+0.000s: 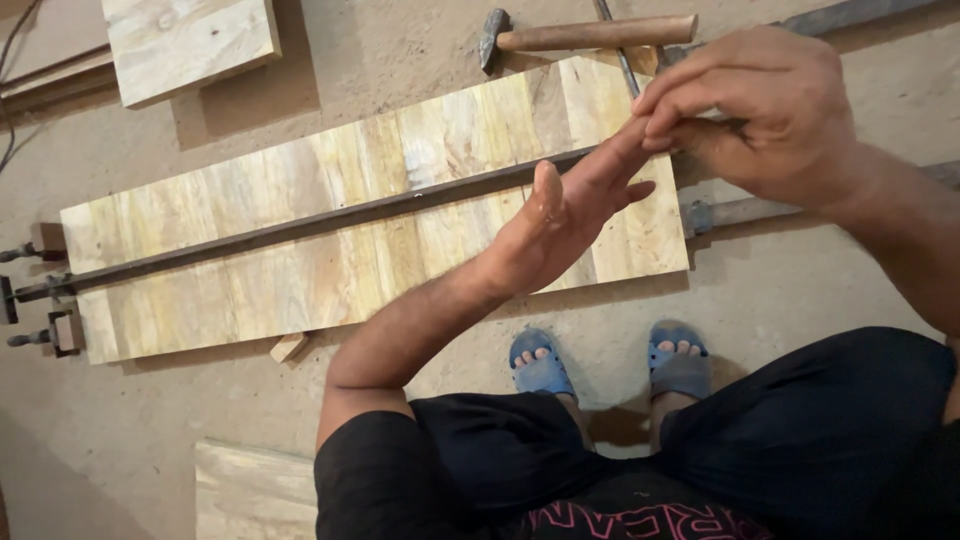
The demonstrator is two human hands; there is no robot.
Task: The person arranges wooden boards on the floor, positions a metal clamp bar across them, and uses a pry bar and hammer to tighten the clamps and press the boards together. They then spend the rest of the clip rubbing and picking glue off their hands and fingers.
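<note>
View from a head-worn camera, looking straight down. Nearest is the person's black shirt and dark shorts, and below them two feet in blue sandals (543,365) standing on a dusty concrete floor (780,290). A pale wooden board (250,490) lies at the bottom edge, beside the left leg.

Above the feet, both bare hands meet in the air. The left hand (565,215) is held flat and open, fingers stretched out together and thumb raised; it grips nothing. The right hand (765,110) is curled, its fingertips (655,110) pinching the tips of the left hand's fingers. Whether something small sits between them cannot be told.

Beneath the hands, on the floor, lies a long glued-up wooden panel (300,250) of pale yellow boards, held in a dark metal bar clamp (300,222) running along its length. Beyond the panel's far edge rests a hammer (580,35) with a wooden handle. Another wooden board (185,40) lies at the top left.
</note>
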